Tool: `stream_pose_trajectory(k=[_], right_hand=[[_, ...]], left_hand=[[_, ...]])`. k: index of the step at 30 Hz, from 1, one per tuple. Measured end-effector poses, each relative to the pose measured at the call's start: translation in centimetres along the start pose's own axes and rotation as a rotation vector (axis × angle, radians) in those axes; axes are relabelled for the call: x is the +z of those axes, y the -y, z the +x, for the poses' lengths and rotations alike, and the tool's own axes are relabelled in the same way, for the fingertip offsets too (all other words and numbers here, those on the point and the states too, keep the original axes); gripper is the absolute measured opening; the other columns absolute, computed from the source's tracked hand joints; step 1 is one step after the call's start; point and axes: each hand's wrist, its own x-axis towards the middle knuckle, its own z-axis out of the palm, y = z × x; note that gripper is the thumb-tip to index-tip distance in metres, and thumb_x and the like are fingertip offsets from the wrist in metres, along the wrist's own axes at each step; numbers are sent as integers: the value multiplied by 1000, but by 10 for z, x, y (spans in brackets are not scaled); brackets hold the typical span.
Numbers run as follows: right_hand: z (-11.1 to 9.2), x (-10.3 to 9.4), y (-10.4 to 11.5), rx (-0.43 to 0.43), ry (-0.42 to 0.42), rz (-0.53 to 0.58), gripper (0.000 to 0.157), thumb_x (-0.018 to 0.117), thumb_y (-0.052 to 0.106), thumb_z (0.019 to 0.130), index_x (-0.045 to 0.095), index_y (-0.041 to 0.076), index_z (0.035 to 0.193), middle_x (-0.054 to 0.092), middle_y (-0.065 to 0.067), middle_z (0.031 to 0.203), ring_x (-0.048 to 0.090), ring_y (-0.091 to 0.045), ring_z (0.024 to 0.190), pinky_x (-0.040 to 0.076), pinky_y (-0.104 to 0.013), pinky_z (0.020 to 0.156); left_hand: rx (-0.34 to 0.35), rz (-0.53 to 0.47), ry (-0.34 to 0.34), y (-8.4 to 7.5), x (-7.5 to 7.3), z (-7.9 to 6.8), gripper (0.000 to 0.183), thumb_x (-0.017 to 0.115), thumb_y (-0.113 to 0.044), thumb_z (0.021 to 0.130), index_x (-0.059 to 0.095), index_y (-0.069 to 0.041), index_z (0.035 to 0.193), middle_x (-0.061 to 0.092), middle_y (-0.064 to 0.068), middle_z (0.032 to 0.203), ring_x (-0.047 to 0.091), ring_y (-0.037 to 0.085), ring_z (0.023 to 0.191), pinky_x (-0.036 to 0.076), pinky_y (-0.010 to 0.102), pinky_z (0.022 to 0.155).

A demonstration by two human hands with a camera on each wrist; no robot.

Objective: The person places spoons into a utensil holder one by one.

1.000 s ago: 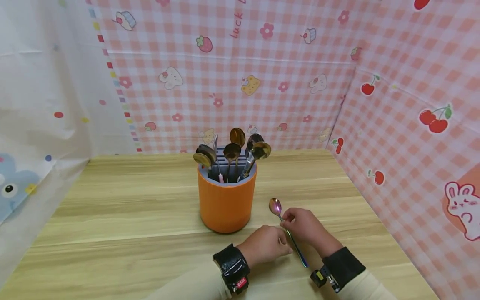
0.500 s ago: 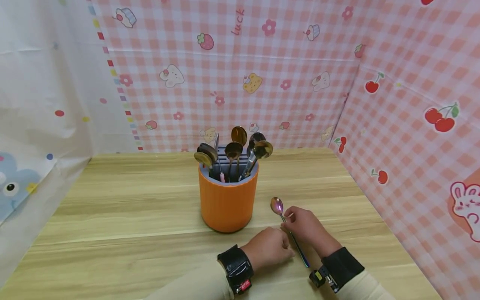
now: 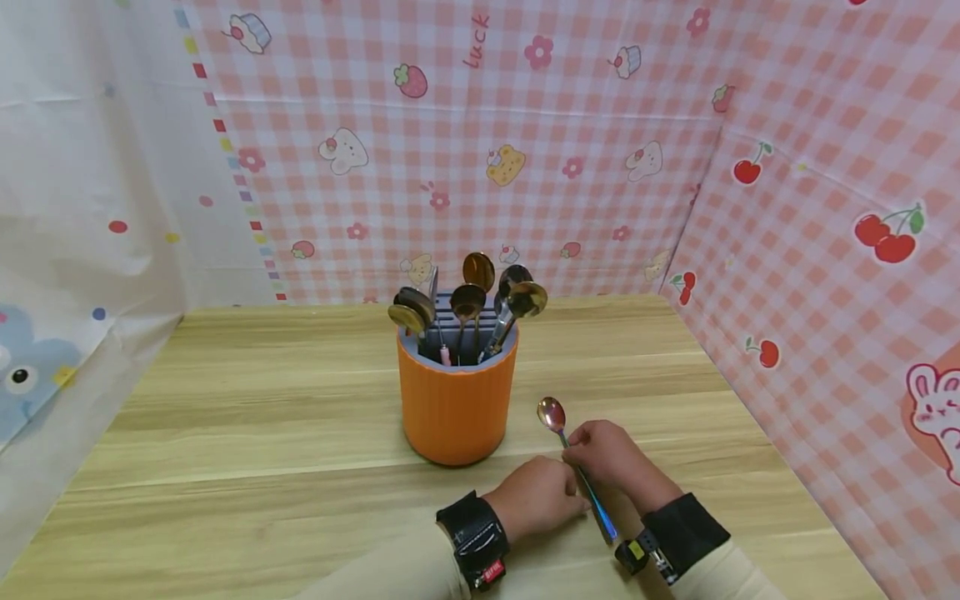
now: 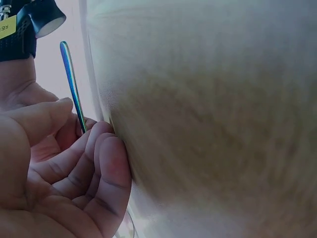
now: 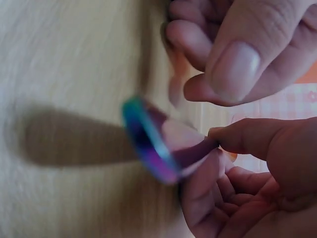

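A slim spoon (image 3: 551, 414) with a rainbow sheen lies slantwise, its bowl facing the orange holder's side. My right hand (image 3: 606, 454) pinches its handle between thumb and fingers, just below the bowl. In the right wrist view, the purple-blue handle (image 5: 148, 141) runs out from those fingers, end towards the camera. Beside the handle my left hand (image 3: 538, 493) rests low over the table, fingers loosely curled. From the left wrist view, the left hand's thumb (image 4: 49, 119) stands apart from its fingers, with nothing gripped; the spoon's blue handle (image 4: 72, 84) rises behind them.
An orange utensil holder (image 3: 456, 412) with a grey slotted insert stands left of the spoon, holding several upright spoons (image 3: 467, 302) and other cutlery. The wood-grain table (image 3: 247, 417) meets a pink checked cloth (image 3: 450, 167) behind and on the right, and white cloth on the left.
The spoon has rolled in my right hand, so a wider blue face of the handle's end shows. The left hand has edged slightly right beside it.
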Motion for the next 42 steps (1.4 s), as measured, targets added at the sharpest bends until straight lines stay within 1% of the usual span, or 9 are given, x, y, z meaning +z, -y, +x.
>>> stream_pose_trajectory(k=[3, 8, 13, 18, 22, 26, 30, 35, 42], right_hand=[[-1, 1, 1, 17, 25, 88, 9, 68, 10, 86, 66, 2, 88, 61, -5, 74, 57, -16, 60, 49, -29, 53], [-4, 2, 2, 22, 40, 213, 9, 65, 5, 89, 62, -2, 93, 62, -9, 80, 59, -18, 65, 51, -32, 57], [-7, 3, 4, 17, 7, 270, 10, 60, 3, 91, 59, -4, 97, 62, -12, 84, 58, -20, 71, 49, -31, 61], [-10, 4, 7, 41, 8, 425, 11, 55, 2, 96, 54, -8, 103, 66, -16, 81, 66, -23, 71, 54, -34, 62], [-12, 4, 9, 20, 51, 538, 15, 54, 1, 97, 52, -11, 105, 68, -16, 78, 69, -26, 71, 58, -39, 67], [-12, 3, 7, 5, 94, 551, 19, 55, 4, 96, 53, -12, 107, 69, -13, 80, 68, -23, 72, 59, -39, 66], [-11, 2, 1, -9, 121, 586, 22, 54, 5, 97, 52, -13, 110, 68, -12, 84, 66, -20, 70, 59, -37, 66], [-8, 0, -3, 23, 116, 677, 26, 56, 8, 99, 54, -13, 113, 68, -10, 87, 67, -19, 72, 59, -35, 69], [-9, -2, 4, 29, 92, 698, 30, 59, 12, 98, 55, -12, 115, 66, -9, 86, 69, -20, 74, 58, -35, 72]], left_hand=[[-7, -1, -9, 1, -1, -2, 48, 67, -34, 91, 47, -17, 51, 33, -10, 45, 36, 6, 43, 25, 22, 42], [-15, -16, -44, 2, -2, -3, 46, 66, -36, 93, 49, -18, 53, 32, -11, 47, 37, 7, 45, 25, 22, 43], [-57, -92, -80, 7, 0, 0, 45, 67, -36, 91, 47, -18, 54, 32, -9, 48, 38, 9, 47, 25, 23, 45], [-92, -127, -112, 10, -2, 1, 47, 68, -34, 90, 46, -18, 51, 30, -10, 44, 36, 9, 41, 25, 23, 42], [-172, -184, -61, 9, -5, 2, 42, 70, -29, 88, 49, -17, 54, 39, -8, 43, 43, 10, 37, 31, 23, 39], [-243, -244, -5, 10, -7, 4, 37, 70, -17, 83, 47, -18, 54, 46, -7, 44, 47, 10, 34, 32, 21, 36], [-248, -310, 34, 12, -8, 2, 32, 67, -6, 82, 50, -14, 56, 54, -2, 46, 55, 12, 37, 39, 21, 37], [-259, -464, 98, 15, -14, -2, 24, 67, 0, 86, 57, -5, 64, 65, 11, 56, 63, 20, 47, 54, 29, 45], [-289, -494, 150, 15, -21, -6, 22, 66, 1, 89, 59, -4, 68, 66, 11, 59, 65, 20, 52, 57, 32, 52]])
